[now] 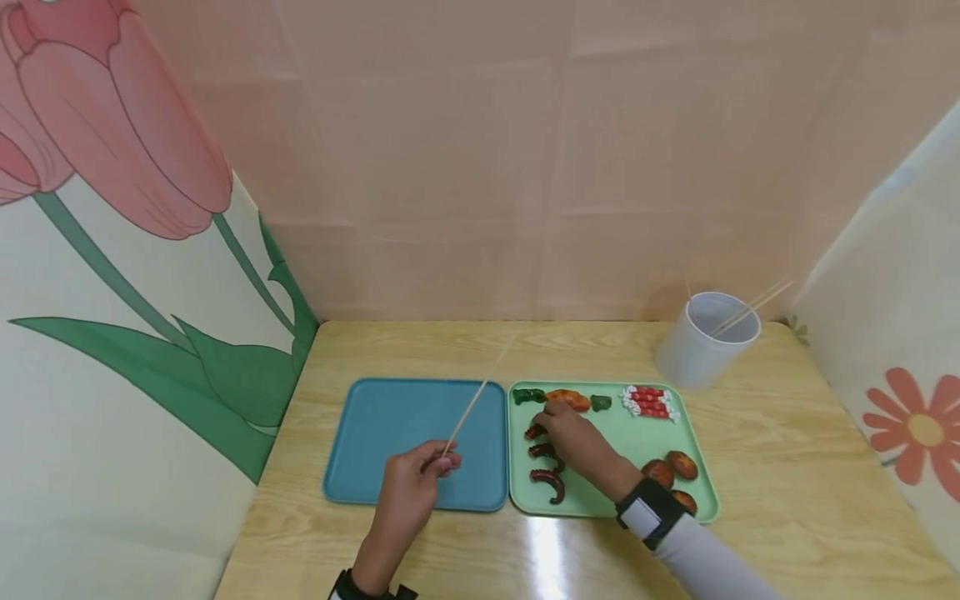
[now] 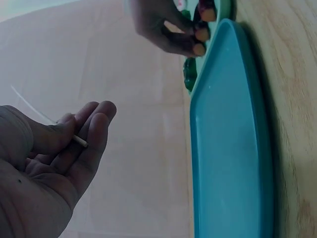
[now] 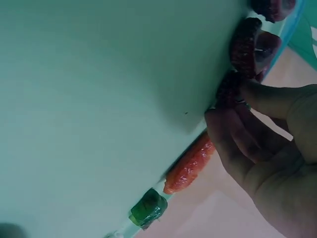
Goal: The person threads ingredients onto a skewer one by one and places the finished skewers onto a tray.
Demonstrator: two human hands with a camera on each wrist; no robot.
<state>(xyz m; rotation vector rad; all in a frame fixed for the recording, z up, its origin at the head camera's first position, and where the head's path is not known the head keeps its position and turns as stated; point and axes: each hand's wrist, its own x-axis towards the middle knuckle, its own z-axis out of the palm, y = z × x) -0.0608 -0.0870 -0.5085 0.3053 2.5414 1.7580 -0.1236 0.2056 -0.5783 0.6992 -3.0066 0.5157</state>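
Pinching the dark red, curled, tentacle-like piece [image 1: 534,432] just right of the head frame's centre is the step in hand. It lies toward the left side of the pale green rectangular tray [image 1: 637,437], between the thumb and fingers of the right hand [image 1: 573,437]; whether it has left the surface I cannot tell. A light, even squeeze on its thicker part would probably hold it best, since a curved shape may roll out of a grip at the tip. Two more curled dark red pieces [image 1: 551,481] lie just below, so a straight lift should avoid dragging the nearer one.

Above, along the tray's far edge, is an orange, oblong, glossy piece [image 1: 570,400] near the fingers, worth clearing with the knuckles. Farther out, brown rounded pieces [image 1: 682,465] sit at lower right of the tray.

The left hand [image 1: 416,479] holds a thin, pale wooden stick [image 1: 468,412] near its lower end, slanting up and right over the plain blue rectangular tray [image 1: 382,433]. Holding it steady, tip well away from the right fingers, seems wise. A white round bucket [image 1: 686,358] with more sticks stands at right.
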